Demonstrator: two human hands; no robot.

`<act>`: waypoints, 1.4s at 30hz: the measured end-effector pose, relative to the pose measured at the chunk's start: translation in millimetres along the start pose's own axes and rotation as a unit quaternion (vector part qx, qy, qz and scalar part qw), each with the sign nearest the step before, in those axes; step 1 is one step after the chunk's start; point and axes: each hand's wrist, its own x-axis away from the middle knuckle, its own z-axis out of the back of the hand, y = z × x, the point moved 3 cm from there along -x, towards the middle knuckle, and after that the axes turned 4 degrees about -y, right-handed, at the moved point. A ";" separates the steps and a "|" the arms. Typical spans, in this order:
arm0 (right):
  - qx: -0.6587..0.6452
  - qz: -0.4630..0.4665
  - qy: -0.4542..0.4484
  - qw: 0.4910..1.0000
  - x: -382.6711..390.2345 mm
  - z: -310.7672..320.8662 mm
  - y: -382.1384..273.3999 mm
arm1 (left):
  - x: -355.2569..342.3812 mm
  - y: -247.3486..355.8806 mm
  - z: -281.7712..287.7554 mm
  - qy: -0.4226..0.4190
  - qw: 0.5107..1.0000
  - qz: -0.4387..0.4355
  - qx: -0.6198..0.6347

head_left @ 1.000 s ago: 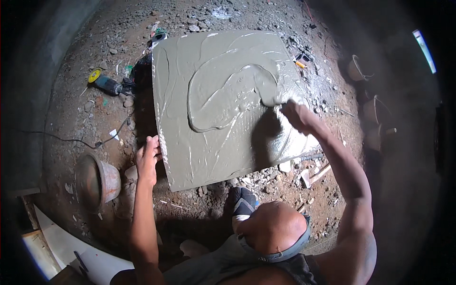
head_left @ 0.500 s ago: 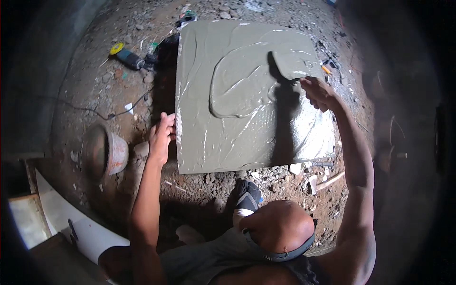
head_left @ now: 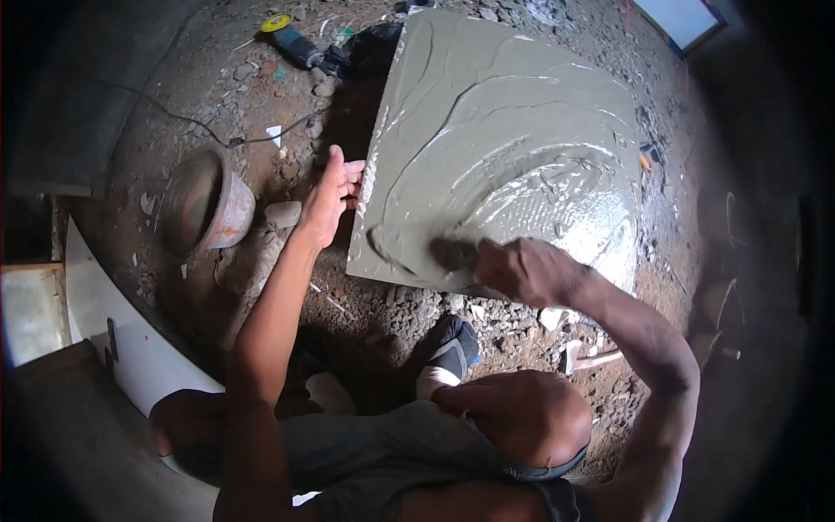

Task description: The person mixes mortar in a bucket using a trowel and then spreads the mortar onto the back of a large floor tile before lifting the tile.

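A square slab (head_left: 487, 113) coated with wet grey mortar lies in front of me, its surface marked by swirls and ridges. My right hand (head_left: 531, 271) is closed around the handle of a trowel (head_left: 459, 275) at the slab's near edge. Mortar, shadow and the hand partly hide the blade, which is pressed low on the coating. At the left edge, my left hand (head_left: 326, 200) is open, thumb raised and fingers stretched toward the rough side of the slab. The fingertips appear to touch that edge.
Left of my left hand, a mortar-stained bucket (head_left: 230, 213) lies tipped on its side. An angle grinder (head_left: 296, 43) with a yellow disc rests at the far left, its black cable (head_left: 204, 130) trailing over rubble. A hammer (head_left: 591, 358) lies near the slab's right near corner.
My right hand and the trowel have swept from the far right toward me and left, to the near edge. Curved streaks now mark the mortar. My left hand's fingers have straightened.
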 end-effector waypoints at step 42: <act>0.122 -0.078 0.126 0.981 38.4 17.4 -58.2 | 12.3 -6.5 -2.4 -0.019 1.000 -0.004 0.012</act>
